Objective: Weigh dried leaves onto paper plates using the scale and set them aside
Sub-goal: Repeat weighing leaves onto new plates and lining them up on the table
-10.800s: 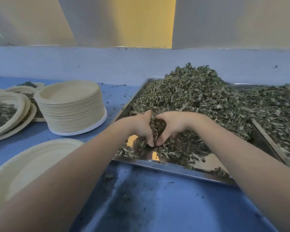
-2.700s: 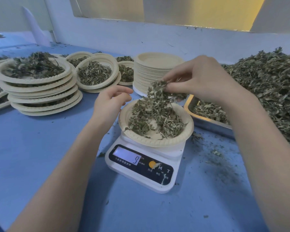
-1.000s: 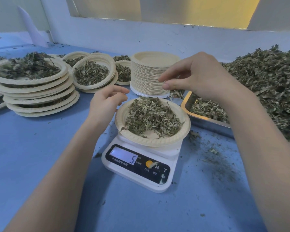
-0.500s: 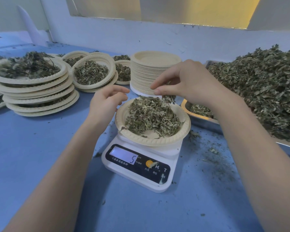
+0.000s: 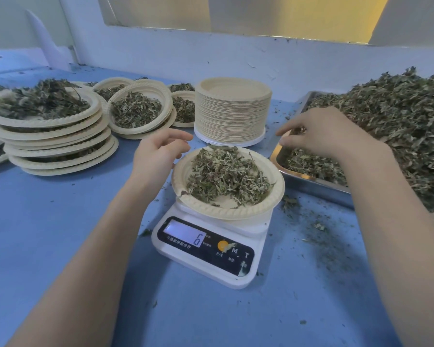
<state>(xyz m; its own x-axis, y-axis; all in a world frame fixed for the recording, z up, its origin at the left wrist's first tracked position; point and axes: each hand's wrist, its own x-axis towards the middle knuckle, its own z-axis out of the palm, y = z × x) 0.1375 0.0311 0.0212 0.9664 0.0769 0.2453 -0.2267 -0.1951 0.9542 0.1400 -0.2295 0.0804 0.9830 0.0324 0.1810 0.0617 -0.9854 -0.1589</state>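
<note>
A white digital scale [image 5: 206, 256] stands on the blue table and its display reads 6. On it sits a paper plate [image 5: 226, 214] holding a small heap of dried leaves [image 5: 223, 176]. My left hand [image 5: 158, 151] hovers at the plate's left rim with loosely curled fingers, holding nothing. My right hand [image 5: 321, 131] is over the near left corner of the steel tray [image 5: 311, 181], fingertips down among the loose leaves there. A big mound of dried leaves [image 5: 398, 126] fills the tray.
A tall stack of empty paper plates [image 5: 232, 111] stands just behind the scale. Left of it lie filled plates [image 5: 138, 108], and a stack of filled plates [image 5: 50, 131] sits at the far left. Leaf crumbs [image 5: 318, 226] litter the table right of the scale.
My right hand has moved from above the plate's far rim to the right, down to the tray's corner. The scale reading rose from 5 to 6. My left hand stayed put.
</note>
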